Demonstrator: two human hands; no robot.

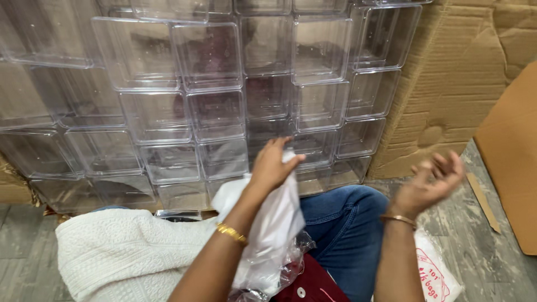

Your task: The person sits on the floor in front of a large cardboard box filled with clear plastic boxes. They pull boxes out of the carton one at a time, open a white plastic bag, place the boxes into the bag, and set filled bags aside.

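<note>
Left hand point(272, 165) grasps a white cloth point(274, 223) bunched with clear plastic wrap point(288, 268), held over the lap. Right hand point(430, 182) open, empty, off to the side. Stacked clear plastic boxes point(212, 95) just beyond both hands; none held yet.

Stacked clear boxes point(224, 100) ahead (cardboard point(447, 84) right), floor point(475, 246) free.

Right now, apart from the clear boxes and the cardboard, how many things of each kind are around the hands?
Gold bangle: 2, one on each wrist
White knitted cloth: 1
White sheet in the left hand: 1
Printed white bag: 1
Total: 5
</note>
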